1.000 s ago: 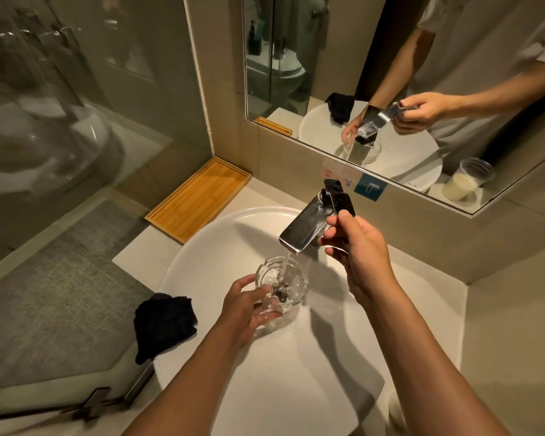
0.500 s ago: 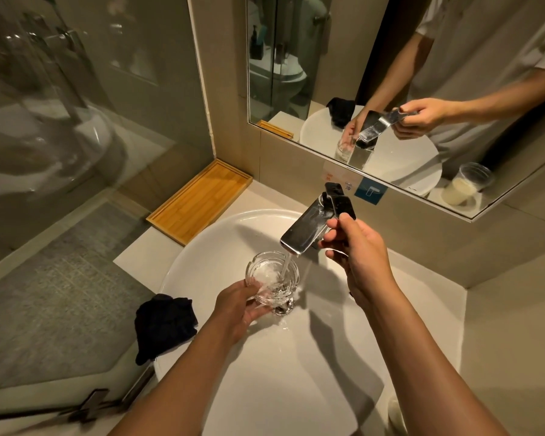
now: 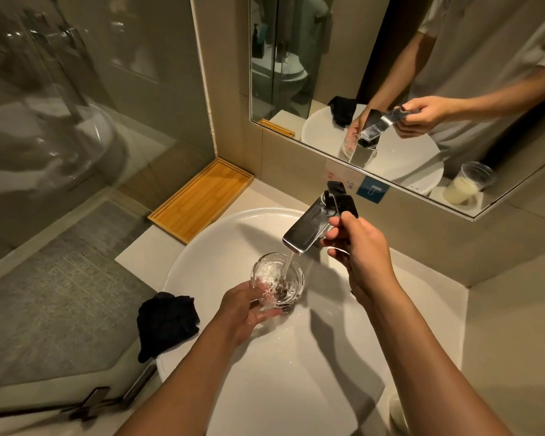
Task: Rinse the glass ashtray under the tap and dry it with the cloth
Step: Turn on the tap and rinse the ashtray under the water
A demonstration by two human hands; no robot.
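The round glass ashtray [image 3: 272, 273] is tilted under the chrome tap [image 3: 307, 229], and a stream of water runs into it. My left hand [image 3: 244, 309] grips the ashtray from below and the near side, over the white basin [image 3: 202, 256]. My right hand [image 3: 357, 247] pinches the tap's dark lever [image 3: 343, 201], which is lifted. A crumpled black cloth [image 3: 167, 322] lies on the basin's left rim, apart from both hands.
A bamboo tray [image 3: 202, 199] lies on the counter at the back left, against the wall. A mirror [image 3: 390, 73] hangs behind the tap. A glass shower partition [image 3: 60, 152] stands to the left. A plastic cup appears only as a reflection.
The ashtray has lifted slightly and tilted towards me under the stream. My right hand stays on the lever and the water keeps running.
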